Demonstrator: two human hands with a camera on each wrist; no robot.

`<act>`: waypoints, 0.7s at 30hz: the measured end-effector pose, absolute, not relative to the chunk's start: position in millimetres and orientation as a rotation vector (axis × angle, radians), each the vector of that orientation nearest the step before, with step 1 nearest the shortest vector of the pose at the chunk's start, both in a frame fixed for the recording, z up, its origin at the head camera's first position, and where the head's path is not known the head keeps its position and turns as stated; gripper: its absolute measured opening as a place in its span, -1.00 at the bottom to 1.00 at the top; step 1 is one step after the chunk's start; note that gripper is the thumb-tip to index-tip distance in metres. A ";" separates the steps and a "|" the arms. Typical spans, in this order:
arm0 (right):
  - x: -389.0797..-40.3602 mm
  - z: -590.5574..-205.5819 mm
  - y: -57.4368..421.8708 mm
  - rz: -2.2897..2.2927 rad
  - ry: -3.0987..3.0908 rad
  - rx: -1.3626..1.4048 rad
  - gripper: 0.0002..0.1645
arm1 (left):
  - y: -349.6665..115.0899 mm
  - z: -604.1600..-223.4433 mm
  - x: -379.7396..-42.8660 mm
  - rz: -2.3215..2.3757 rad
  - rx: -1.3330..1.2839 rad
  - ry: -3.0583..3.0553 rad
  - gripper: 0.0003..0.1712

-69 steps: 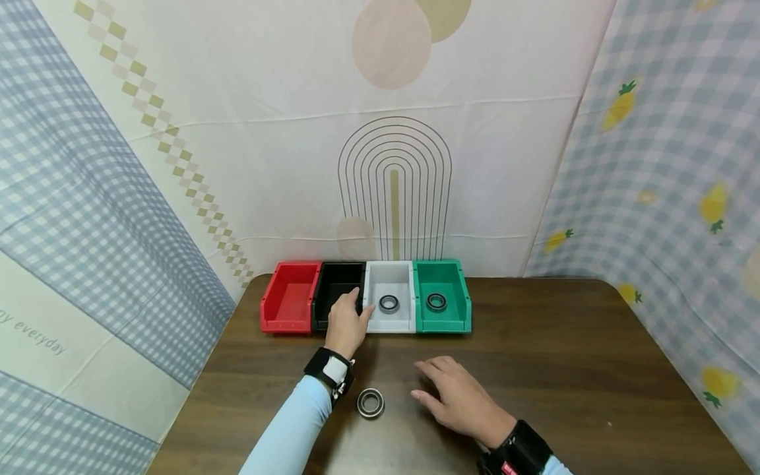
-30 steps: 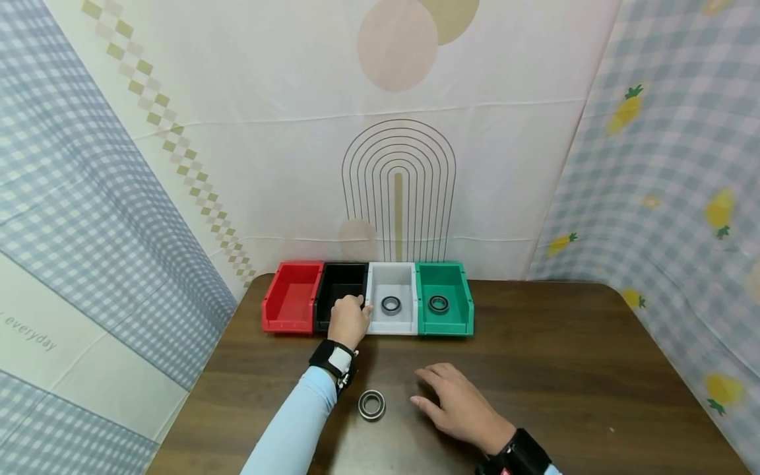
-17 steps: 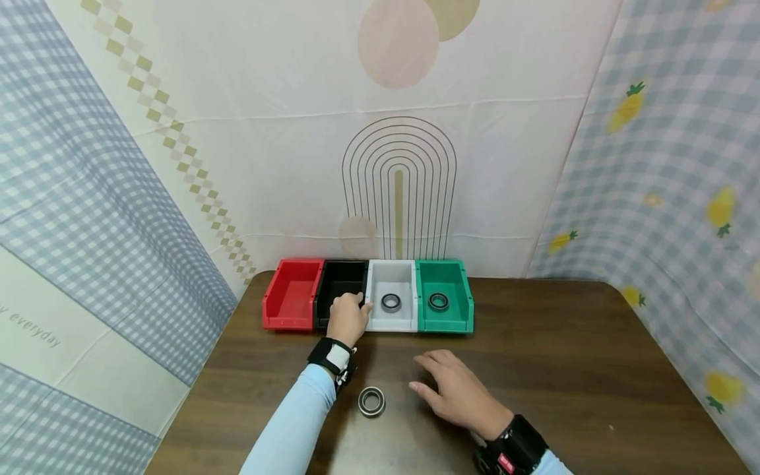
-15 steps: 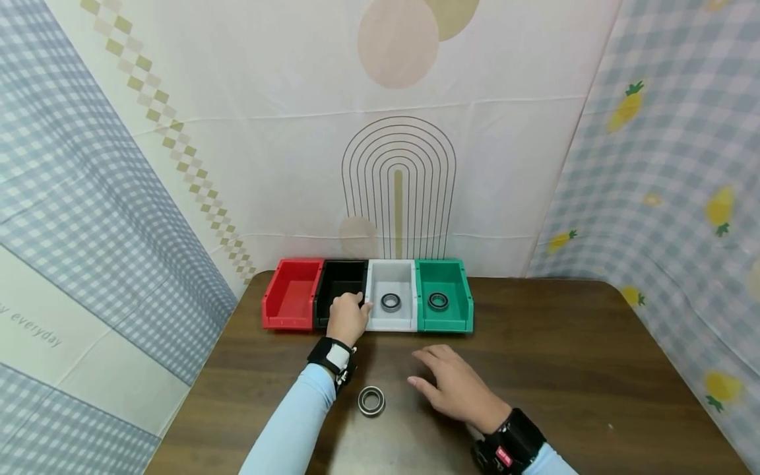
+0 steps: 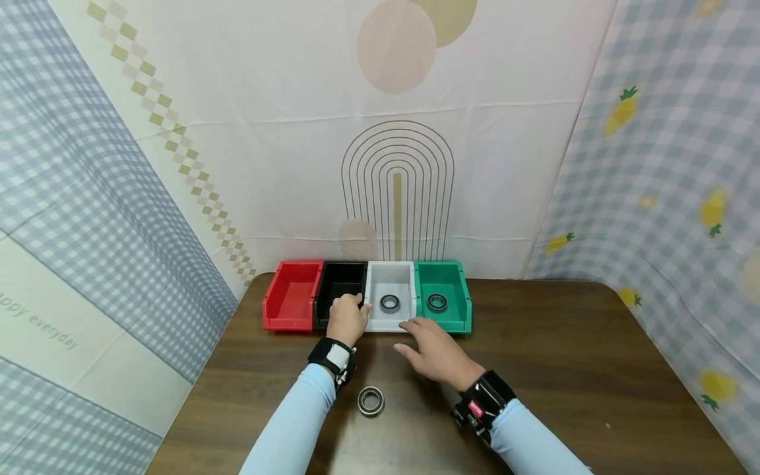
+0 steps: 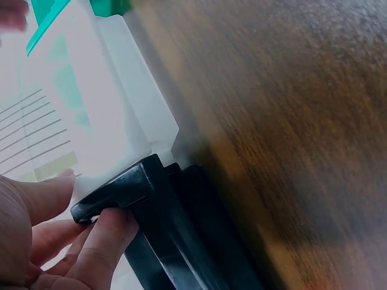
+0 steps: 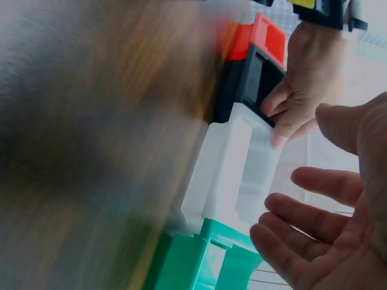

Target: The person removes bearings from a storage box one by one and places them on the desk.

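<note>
My left hand (image 5: 347, 320) pinches the side wall of the black bin (image 6: 145, 181) where it meets the white bin (image 5: 388, 274). In the left wrist view its thumb lies on the white bin's side and its fingers curl inside the black one. My right hand (image 5: 436, 349), fingers spread and holding nothing, hovers at the front of the white bin and the green bin (image 5: 445, 324). One ball bearing (image 5: 382, 304) lies in the white bin and another bearing (image 5: 429, 303) in the green. A third, silver-rimmed bearing (image 5: 360, 402) lies flat on the table between my forearms.
A red bin (image 5: 291, 297) ends the row on the left, side by side with the others at the table's back edge. The brown wooden table (image 5: 564, 369) extends to both sides. Patterned cloth (image 5: 505, 185) hangs behind it and along the sides.
My right hand has moved forward and left, from the table to the bins' front edge. The left hand's fingers have curled in at the black bin's wall. All three bearings stay put.
</note>
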State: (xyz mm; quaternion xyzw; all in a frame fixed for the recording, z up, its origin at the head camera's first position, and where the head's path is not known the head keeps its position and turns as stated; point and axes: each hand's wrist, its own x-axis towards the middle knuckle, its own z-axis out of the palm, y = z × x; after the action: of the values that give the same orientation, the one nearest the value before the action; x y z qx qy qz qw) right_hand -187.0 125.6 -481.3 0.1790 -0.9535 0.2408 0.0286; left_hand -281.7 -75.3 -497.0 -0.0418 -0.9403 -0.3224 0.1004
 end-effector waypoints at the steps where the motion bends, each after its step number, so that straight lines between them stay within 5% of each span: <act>1: -191.3 -481.7 123.8 0.748 -2.943 0.556 -0.38 | -75.0 -497.0 -282.2 -0.944 -0.125 -2.782 -0.50; 21: -269.1 -488.0 81.0 0.666 -3.009 0.547 -0.39 | -74.4 -498.0 -281.8 -0.917 -0.141 -2.778 -0.53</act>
State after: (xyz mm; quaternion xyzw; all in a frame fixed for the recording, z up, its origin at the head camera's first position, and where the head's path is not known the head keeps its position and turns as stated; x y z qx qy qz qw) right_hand -269.1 81.0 -488.0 0.1747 -0.9613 0.2129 0.0059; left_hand -281.8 -74.4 -498.0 -0.0478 -0.9431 -0.3114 0.1060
